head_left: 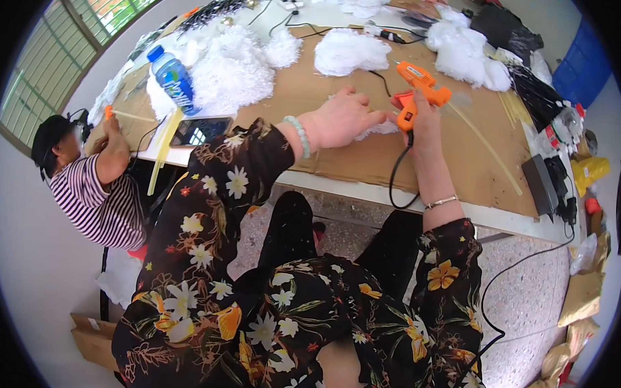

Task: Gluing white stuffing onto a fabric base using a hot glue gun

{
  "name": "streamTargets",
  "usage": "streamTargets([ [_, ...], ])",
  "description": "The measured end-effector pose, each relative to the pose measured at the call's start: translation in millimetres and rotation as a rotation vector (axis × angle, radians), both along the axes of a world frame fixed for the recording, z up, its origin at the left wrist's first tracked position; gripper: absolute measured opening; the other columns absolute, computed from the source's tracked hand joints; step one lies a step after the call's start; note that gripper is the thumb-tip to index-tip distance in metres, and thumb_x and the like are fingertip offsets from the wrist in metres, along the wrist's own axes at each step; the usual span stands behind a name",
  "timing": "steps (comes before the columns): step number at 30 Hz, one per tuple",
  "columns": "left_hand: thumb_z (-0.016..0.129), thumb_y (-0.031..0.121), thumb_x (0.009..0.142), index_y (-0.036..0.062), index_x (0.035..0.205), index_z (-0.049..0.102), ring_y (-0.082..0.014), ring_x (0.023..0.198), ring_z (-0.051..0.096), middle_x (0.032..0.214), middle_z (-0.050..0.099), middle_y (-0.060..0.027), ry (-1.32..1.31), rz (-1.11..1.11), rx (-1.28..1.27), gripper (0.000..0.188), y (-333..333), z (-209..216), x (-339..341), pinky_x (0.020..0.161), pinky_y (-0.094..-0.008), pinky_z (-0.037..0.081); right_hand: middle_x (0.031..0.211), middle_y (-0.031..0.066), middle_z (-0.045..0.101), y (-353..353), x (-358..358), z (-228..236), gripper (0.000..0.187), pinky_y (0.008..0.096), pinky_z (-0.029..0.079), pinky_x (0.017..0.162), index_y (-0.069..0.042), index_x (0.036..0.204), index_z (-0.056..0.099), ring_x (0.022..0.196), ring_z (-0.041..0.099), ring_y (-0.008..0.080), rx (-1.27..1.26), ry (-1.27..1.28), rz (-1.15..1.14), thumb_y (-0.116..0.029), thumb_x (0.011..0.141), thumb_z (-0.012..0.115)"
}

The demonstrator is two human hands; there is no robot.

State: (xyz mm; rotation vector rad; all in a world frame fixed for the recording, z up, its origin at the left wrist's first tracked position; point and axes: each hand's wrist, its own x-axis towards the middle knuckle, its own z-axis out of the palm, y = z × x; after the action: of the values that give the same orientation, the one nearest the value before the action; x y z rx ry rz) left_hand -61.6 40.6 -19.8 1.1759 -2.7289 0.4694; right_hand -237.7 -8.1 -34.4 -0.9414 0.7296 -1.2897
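An orange hot glue gun [424,84] is in my right hand [426,123], whose fingers wrap its handle. Its nozzle points away to the upper left, and a long pale glue stick [486,147] runs out of its back. Close by on the left, my left hand [340,121] is low over the cardboard [312,160], fingers bent down and one reaching toward the gun. A small white fluffy piece [379,129] shows beneath it; the fingertips are partly hidden, and I cannot make out what they grip. The gun's black cord [395,176] loops below the handle.
White shredded heaps [236,72] and a fluffy clump [351,53] lie farther back. On the left are a blue-labelled bottle [172,80], a phone [201,131] and glue sticks [163,144]. A black power strip [540,185] lies at the right edge. Another person [95,180] sits at left.
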Motion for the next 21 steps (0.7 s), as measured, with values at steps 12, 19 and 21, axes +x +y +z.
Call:
streamTargets([
  [12, 0.056, 0.009, 0.077, 0.0156, 0.11, 0.056, -0.0212, 0.097, 0.054, 0.087, 0.063, -0.001, 0.033, 0.026, -0.071, 0.033, 9.5, -1.8, 1.8, 0.091, -0.0412, 0.037, 0.091, 0.0087, 0.06, -5.6, 2.2, -6.7, 0.028, 0.0303, 0.055, 0.061, -0.002, 0.106, 0.052, 0.078, 0.063, 0.0163, -0.067, 0.09, -0.056, -0.027, 0.094, 0.053],
  [19, 0.056, 0.018, 0.08, 0.0182, 0.105, 0.059, -0.0196, 0.095, 0.055, 0.092, 0.061, 0.0, -0.026, -0.103, -0.329, 0.026, 16.0, -1.5, 4.8, 0.093, -0.0474, 0.038, 0.09, 0.0072, 0.062, -6.6, -6.3, -7.6, 0.029, 0.0267, 0.05, 0.063, -0.002, 0.102, 0.054, 0.073, 0.06, 0.0143, -0.181, 0.132, -0.233, -0.03, 0.095, 0.051],
  [21, 0.056, 0.017, 0.08, 0.0178, 0.103, 0.06, -0.0192, 0.095, 0.055, 0.091, 0.061, 0.0002, 0.02, -0.088, -0.356, 0.023, 23.0, 4.6, 7.4, 0.093, -0.047, 0.039, 0.091, 0.0068, 0.062, -5.2, -7.4, -8.3, 0.028, 0.0278, 0.05, 0.065, -0.003, 0.102, 0.054, 0.074, 0.061, 0.0144, -0.189, 0.144, -0.259, -0.029, 0.095, 0.05],
])
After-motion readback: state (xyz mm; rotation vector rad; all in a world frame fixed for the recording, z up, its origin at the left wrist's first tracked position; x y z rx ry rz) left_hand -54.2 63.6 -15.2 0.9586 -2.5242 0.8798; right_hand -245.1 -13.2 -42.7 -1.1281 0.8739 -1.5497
